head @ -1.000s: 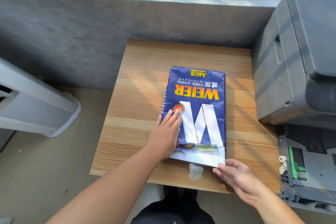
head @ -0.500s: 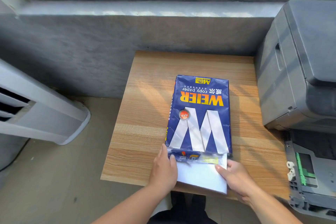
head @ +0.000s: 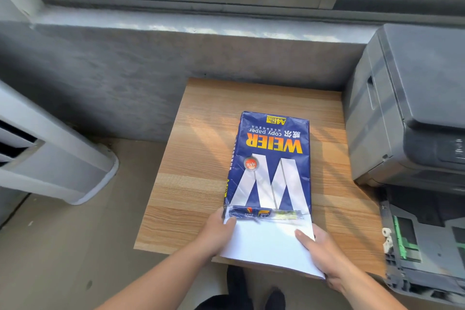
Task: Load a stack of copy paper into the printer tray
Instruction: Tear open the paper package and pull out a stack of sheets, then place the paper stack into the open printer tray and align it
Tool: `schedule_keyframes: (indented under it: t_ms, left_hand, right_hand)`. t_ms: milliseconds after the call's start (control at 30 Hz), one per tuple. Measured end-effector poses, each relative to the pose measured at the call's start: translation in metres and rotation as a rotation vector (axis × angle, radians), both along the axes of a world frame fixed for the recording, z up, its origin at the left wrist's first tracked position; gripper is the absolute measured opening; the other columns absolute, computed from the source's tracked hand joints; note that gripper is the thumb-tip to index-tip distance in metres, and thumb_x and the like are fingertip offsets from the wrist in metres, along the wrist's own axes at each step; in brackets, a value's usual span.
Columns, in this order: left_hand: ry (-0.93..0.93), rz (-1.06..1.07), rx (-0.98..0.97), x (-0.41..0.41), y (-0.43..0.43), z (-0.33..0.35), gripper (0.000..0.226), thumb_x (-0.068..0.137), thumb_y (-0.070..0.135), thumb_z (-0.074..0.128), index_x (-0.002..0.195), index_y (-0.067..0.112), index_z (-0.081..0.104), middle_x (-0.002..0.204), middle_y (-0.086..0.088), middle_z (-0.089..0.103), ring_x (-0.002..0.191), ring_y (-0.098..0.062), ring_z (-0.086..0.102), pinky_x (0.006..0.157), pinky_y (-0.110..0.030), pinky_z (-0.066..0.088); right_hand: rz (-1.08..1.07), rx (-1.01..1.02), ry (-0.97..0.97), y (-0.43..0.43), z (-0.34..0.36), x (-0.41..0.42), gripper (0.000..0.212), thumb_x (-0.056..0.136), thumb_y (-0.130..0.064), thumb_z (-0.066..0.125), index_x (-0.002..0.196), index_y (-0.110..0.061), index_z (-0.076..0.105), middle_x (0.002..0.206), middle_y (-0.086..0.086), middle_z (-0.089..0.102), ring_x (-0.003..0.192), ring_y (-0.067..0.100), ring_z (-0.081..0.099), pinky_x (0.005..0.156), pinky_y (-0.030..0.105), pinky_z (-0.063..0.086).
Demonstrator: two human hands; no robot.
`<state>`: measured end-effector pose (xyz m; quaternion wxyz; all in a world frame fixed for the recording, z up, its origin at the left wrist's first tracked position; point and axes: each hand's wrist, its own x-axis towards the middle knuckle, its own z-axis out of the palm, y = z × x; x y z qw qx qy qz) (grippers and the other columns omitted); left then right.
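Observation:
A blue WEIER copy paper pack [head: 270, 161] lies on the wooden table [head: 196, 184], its open end toward me. A white paper stack [head: 266, 244] sticks out of that end and over the table's near edge. My left hand [head: 216, 231] grips the stack's left side and my right hand [head: 319, 251] grips its right side, thumb on top. The pulled-out printer tray [head: 422, 254], grey with green guides, sits low at the right under the dark grey printer [head: 407, 118].
A white appliance [head: 50, 158] stands on the floor at left. A grey concrete wall and windowsill run behind the table. My dark shoes [head: 236, 282] show below the table edge.
Both hands have drawn the white stack farther out of the pack toward me. The left hand came off the top of the pack to the stack's side. The view tilted up.

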<state>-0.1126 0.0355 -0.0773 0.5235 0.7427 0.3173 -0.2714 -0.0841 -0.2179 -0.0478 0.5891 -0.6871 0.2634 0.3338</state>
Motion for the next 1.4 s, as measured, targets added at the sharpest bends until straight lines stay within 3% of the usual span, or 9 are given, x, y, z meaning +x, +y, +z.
schedule_keyframes:
  t_ms: [200,300,433,567,667,933,1133,1300,1400]
  left_hand:
    - [-0.126,0.049,-0.086,-0.018,-0.002,-0.034,0.037,0.085,0.025,0.054,0.117,0.039,0.062,0.118,0.005,0.073,0.105,-0.019,0.07,0.099,-0.051,0.053]
    - [-0.155,0.053,-0.001,-0.036,-0.019,0.004,0.035,0.095,0.016,0.055,0.124,0.037,0.056,0.134,0.01,0.06,0.117,-0.011,0.058,0.103,-0.029,0.043]
    - [-0.271,0.08,0.105,-0.071,-0.042,0.053,0.038,0.098,0.003,0.051,0.108,0.039,0.058,0.085,0.044,0.062,0.087,0.02,0.059,0.072,0.0,0.04]
    - [-0.372,0.079,0.155,-0.116,-0.067,0.075,0.04,0.098,0.007,0.047,0.113,0.04,0.065,0.103,0.031,0.072,0.103,0.003,0.066,0.093,-0.026,0.052]
    - [-0.448,0.128,0.206,-0.147,-0.093,0.091,0.041,0.098,0.008,0.052,0.127,0.036,0.055,0.107,0.049,0.061,0.106,0.018,0.056,0.095,-0.02,0.044]
    - [-0.534,0.161,0.142,-0.139,-0.183,0.108,0.045,0.096,0.02,0.059,0.14,0.027,0.051,0.134,0.012,0.062,0.122,-0.01,0.059,0.098,-0.032,0.047]
    - [-0.51,0.019,0.072,-0.064,-0.287,0.087,0.048,0.097,0.019,0.058,0.143,0.017,0.046,0.137,0.005,0.059,0.126,-0.014,0.056,0.112,-0.042,0.042]
    - [-0.478,-0.146,0.031,-0.011,-0.366,0.062,0.048,0.097,0.029,0.054,0.144,0.021,0.046,0.14,0.006,0.059,0.129,-0.014,0.054,0.113,-0.041,0.04]
    - [-0.424,-0.179,0.031,0.006,-0.396,0.057,0.053,0.1,0.029,0.05,0.15,0.017,0.035,0.146,0.004,0.05,0.135,-0.017,0.046,0.117,-0.038,0.033]
  right_hand:
    - [0.038,0.035,-0.044,-0.015,0.021,-0.025,0.025,0.092,-0.005,0.059,0.116,-0.008,0.065,0.102,0.012,0.078,0.092,0.03,0.075,0.081,0.041,0.06]
    - [0.088,0.034,-0.073,-0.023,0.033,-0.038,0.024,0.092,-0.006,0.059,0.116,-0.009,0.065,0.1,0.007,0.078,0.081,0.017,0.076,0.062,0.023,0.057]
    - [0.158,0.077,-0.112,-0.037,0.048,-0.061,0.016,0.095,-0.01,0.055,0.108,-0.019,0.06,0.093,-0.006,0.072,0.069,0.004,0.072,0.052,0.014,0.05]
    - [0.236,0.118,-0.101,-0.062,0.064,-0.09,0.016,0.096,-0.017,0.053,0.11,-0.024,0.057,0.097,-0.01,0.07,0.083,0.013,0.072,0.059,0.019,0.056]
    - [0.252,0.138,-0.153,-0.089,0.078,-0.113,0.029,0.094,-0.015,0.057,0.123,-0.02,0.061,0.106,-0.003,0.076,0.091,0.017,0.075,0.073,0.026,0.059]
    - [0.2,0.067,-0.321,-0.184,0.115,-0.118,0.025,0.093,-0.023,0.057,0.113,-0.037,0.061,0.109,-0.012,0.073,0.098,0.011,0.071,0.091,0.037,0.057]
    - [0.026,-0.098,-0.383,-0.284,0.109,-0.088,0.019,0.1,-0.021,0.044,0.1,-0.028,0.061,0.099,-0.012,0.066,0.086,-0.004,0.056,0.067,0.011,0.042]
    - [-0.014,-0.282,-0.333,-0.359,0.092,-0.064,0.023,0.099,-0.015,0.045,0.108,-0.025,0.065,0.115,-0.002,0.07,0.106,0.015,0.062,0.088,0.03,0.044]
    - [0.003,-0.342,-0.308,-0.384,0.082,-0.051,0.028,0.097,-0.009,0.048,0.111,-0.023,0.068,0.112,0.001,0.074,0.101,0.013,0.065,0.078,0.013,0.047]
